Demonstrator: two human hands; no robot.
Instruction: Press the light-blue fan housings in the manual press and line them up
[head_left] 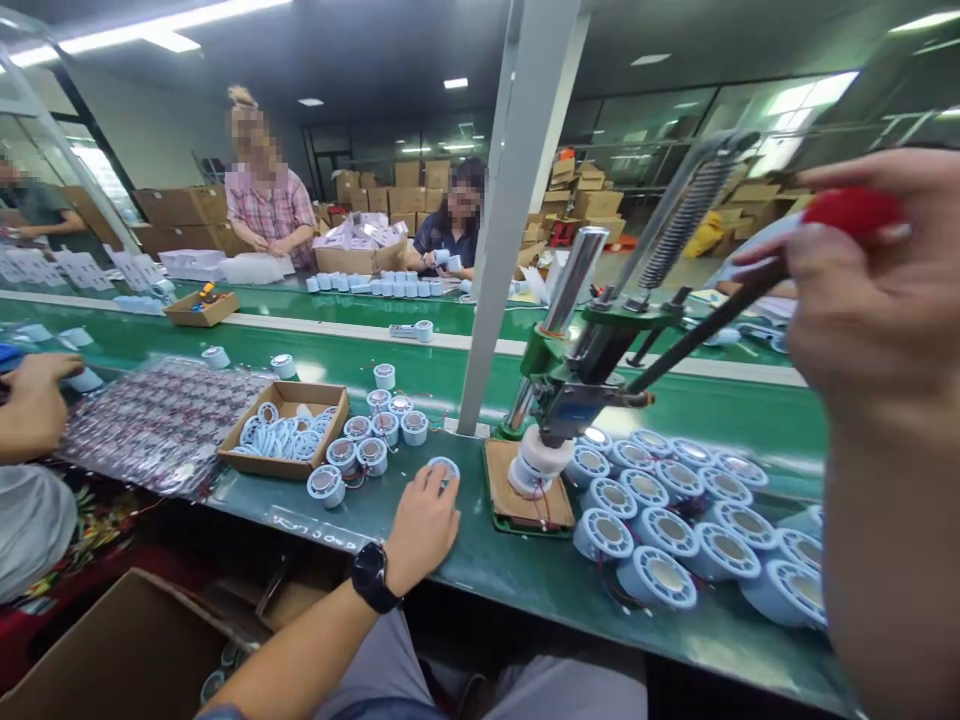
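Observation:
My right hand is closed around the red ball knob of the lever on a green bench press. Beneath the press head, a light-blue round housing with red wires stands on a brown pad, a white block pressed against its top. Left of the press, my left hand, with a black watch on its wrist, has its fingers curled over another light-blue round housing on the green bench. The fingers cover most of that housing.
Many round housings crowd the bench right of the press; several more stand left. A cardboard tray holds light-blue rings, beside bagged wired parts. A grey post rises behind. A co-worker's hand is far left.

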